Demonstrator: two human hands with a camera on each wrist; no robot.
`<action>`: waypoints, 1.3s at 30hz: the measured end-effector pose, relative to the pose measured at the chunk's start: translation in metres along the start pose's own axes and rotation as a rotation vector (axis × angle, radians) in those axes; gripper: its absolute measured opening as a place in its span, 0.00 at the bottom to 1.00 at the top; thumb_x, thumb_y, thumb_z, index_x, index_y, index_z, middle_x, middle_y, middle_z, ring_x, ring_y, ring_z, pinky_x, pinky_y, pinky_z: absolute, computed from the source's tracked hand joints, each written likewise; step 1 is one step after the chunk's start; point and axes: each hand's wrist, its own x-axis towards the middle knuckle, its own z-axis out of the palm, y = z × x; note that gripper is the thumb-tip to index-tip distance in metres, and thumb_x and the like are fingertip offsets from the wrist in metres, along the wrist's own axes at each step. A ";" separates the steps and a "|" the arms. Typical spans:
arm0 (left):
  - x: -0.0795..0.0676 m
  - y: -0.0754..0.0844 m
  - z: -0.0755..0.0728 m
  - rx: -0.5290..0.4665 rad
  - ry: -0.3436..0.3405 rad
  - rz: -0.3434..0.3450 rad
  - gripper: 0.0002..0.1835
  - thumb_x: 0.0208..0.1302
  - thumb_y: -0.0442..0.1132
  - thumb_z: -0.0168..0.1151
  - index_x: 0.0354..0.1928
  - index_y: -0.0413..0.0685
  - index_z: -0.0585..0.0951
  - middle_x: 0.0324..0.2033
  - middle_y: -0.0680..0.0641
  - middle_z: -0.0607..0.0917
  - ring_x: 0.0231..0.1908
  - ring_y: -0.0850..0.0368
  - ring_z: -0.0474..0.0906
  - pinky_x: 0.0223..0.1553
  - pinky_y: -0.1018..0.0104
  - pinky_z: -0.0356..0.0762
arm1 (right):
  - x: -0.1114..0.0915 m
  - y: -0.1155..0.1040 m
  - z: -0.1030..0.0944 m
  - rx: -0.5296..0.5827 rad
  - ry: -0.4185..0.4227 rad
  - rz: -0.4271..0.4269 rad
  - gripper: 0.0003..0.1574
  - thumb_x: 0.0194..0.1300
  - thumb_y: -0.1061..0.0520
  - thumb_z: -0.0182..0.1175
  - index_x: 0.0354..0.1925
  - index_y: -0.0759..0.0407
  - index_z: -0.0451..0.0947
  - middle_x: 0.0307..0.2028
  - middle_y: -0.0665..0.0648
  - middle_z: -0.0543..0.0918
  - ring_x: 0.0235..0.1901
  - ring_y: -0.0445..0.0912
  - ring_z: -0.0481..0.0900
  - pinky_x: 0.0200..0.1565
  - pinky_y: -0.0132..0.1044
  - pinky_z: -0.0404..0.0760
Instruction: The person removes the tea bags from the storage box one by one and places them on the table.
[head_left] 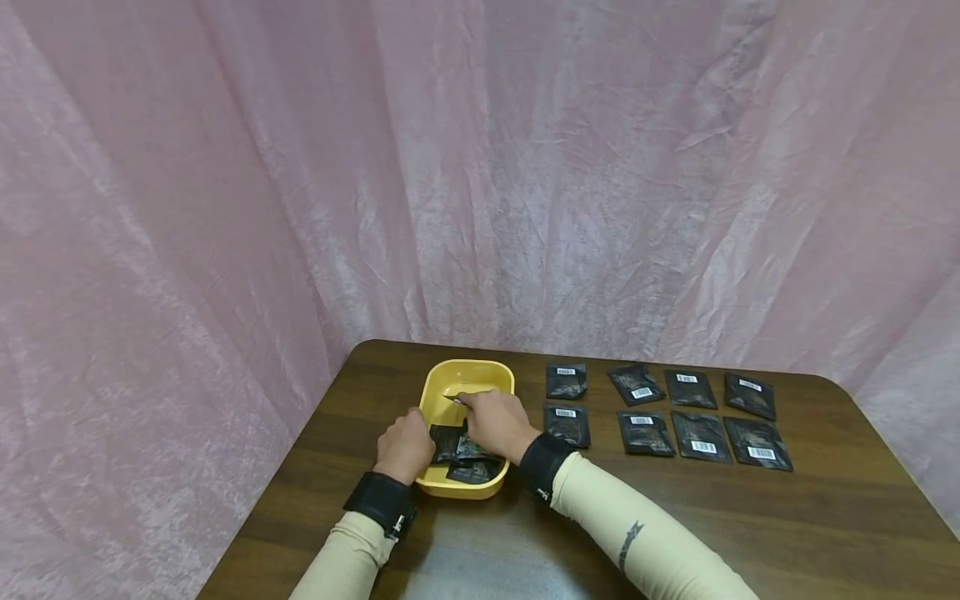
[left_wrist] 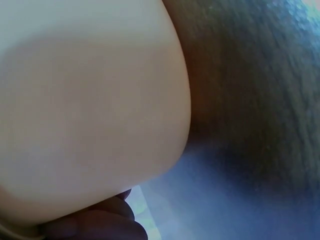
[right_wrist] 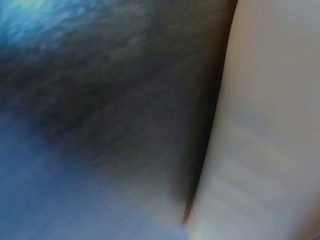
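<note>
A yellow plastic tub (head_left: 465, 492) stands on the table with several black packets (head_left: 474, 472) inside, mostly toward its near end. My left hand (head_left: 405, 443) grips the tub's left rim. In the left wrist view, curled fingers (left_wrist: 107, 222) show beneath the pale, blurred wall of the tub (left_wrist: 100, 115). My right hand (head_left: 497, 423) reaches over the tub's right side, its fingers inside. A thin dark edge shows by its fingertips; whether it is pinched is unclear. The right wrist view has only the tub's wall (right_wrist: 265, 125) and the tabletop, no fingers.
To the right of the tub, several flat black packets with white barcode labels lie in two rough rows, among them a near one (head_left: 701, 435) and a far one (head_left: 566, 381). Pink curtains (head_left: 525, 208) hang behind the brown wooden table (head_left: 637, 525).
</note>
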 end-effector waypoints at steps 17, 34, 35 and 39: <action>0.000 0.000 0.002 -0.007 -0.008 -0.001 0.14 0.66 0.35 0.65 0.50 0.35 0.79 0.37 0.38 0.86 0.38 0.42 0.86 0.38 0.44 0.82 | -0.039 0.027 -0.044 0.085 0.433 -0.105 0.24 0.74 0.61 0.61 0.64 0.49 0.86 0.54 0.53 0.93 0.43 0.49 0.93 0.37 0.44 0.89; 0.006 -0.003 -0.002 0.000 -0.045 -0.039 0.16 0.67 0.35 0.65 0.52 0.32 0.78 0.37 0.38 0.85 0.35 0.45 0.83 0.41 0.45 0.82 | -0.146 0.057 -0.068 -0.082 0.188 -0.046 0.22 0.62 0.63 0.73 0.54 0.49 0.91 0.52 0.56 0.93 0.49 0.50 0.93 0.47 0.49 0.89; 0.006 -0.003 -0.002 -0.002 -0.047 -0.042 0.16 0.67 0.35 0.66 0.53 0.32 0.78 0.37 0.38 0.85 0.35 0.45 0.82 0.41 0.46 0.82 | -0.149 0.057 -0.067 -0.089 0.174 -0.049 0.21 0.62 0.63 0.73 0.53 0.49 0.92 0.51 0.56 0.93 0.49 0.50 0.93 0.46 0.49 0.89; 0.007 -0.002 -0.002 -0.004 -0.057 -0.045 0.16 0.68 0.35 0.65 0.53 0.32 0.78 0.37 0.38 0.85 0.35 0.46 0.82 0.41 0.46 0.82 | -0.155 0.060 -0.065 -0.109 0.136 -0.055 0.20 0.61 0.63 0.73 0.51 0.50 0.92 0.50 0.57 0.94 0.45 0.51 0.94 0.39 0.45 0.89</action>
